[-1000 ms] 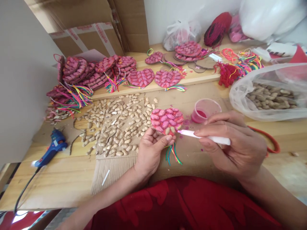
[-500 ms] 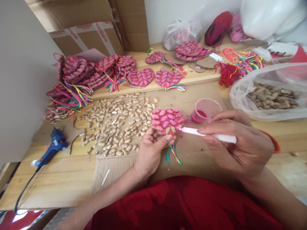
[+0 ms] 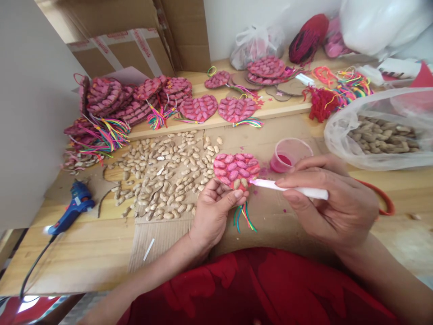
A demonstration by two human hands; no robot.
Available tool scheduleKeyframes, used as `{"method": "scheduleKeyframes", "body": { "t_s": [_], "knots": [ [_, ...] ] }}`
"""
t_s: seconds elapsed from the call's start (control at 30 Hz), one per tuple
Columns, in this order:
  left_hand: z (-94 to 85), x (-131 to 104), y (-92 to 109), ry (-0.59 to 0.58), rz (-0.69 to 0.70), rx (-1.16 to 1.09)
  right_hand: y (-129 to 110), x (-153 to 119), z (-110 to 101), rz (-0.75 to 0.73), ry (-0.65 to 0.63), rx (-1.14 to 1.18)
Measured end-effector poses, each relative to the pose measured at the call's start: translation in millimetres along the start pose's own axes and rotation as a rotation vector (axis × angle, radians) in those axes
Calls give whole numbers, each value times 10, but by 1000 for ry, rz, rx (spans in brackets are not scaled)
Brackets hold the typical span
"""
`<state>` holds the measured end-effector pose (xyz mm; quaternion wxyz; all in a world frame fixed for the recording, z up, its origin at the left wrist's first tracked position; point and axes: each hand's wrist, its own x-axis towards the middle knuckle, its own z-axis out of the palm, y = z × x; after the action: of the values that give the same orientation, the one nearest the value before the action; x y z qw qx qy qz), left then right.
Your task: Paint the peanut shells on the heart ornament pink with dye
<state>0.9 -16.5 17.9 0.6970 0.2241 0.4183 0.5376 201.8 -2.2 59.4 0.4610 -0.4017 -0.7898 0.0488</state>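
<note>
My left hand (image 3: 214,212) grips the lower edge of a heart-shaped ornament (image 3: 234,166) covered with peanuts. Most of its peanuts are painted pink; a couple near the bottom tip are bare tan. Coloured tassel strings (image 3: 245,219) hang beneath it. In my right hand (image 3: 333,198) is a white paintbrush (image 3: 301,188), pinched between thumb and fingers. The brush's pink tip touches the ornament's lower right side, beside the bare peanuts. Just behind my right hand stands a clear plastic cup (image 3: 293,151) with pink paint in it.
Loose peanuts (image 3: 172,176) spread over cardboard to the left, with a blue glue gun (image 3: 76,203) beyond. Finished pink hearts (image 3: 199,108) lie along a raised wooden ledge (image 3: 216,124). A plastic bag of peanuts (image 3: 382,135) sits at the right. An orange band (image 3: 385,201) lies near my right wrist.
My right hand has shifted slightly left, bringing the brush tip inward against the ornament's lower right. My left hand and the ornament stay nearly still.
</note>
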Motion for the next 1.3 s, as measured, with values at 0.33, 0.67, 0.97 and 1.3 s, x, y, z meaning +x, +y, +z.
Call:
{"method": "scheduleKeyframes", "body": {
  "t_s": [0.33,0.67,0.97,1.3],
  "knots": [
    [-4,6,3,0,-5,-35,-8,-19,6,-23,-48,-8],
    [-3,10,11,6,-20,-35,2,-17,-19,-16,-3,0],
    [6,10,18,16,-32,-43,-3,-9,-10,-23,-7,-22],
    [4,-3,9,-12,13,23,-4,-9,-6,-20,-10,-19]
  ]
}}
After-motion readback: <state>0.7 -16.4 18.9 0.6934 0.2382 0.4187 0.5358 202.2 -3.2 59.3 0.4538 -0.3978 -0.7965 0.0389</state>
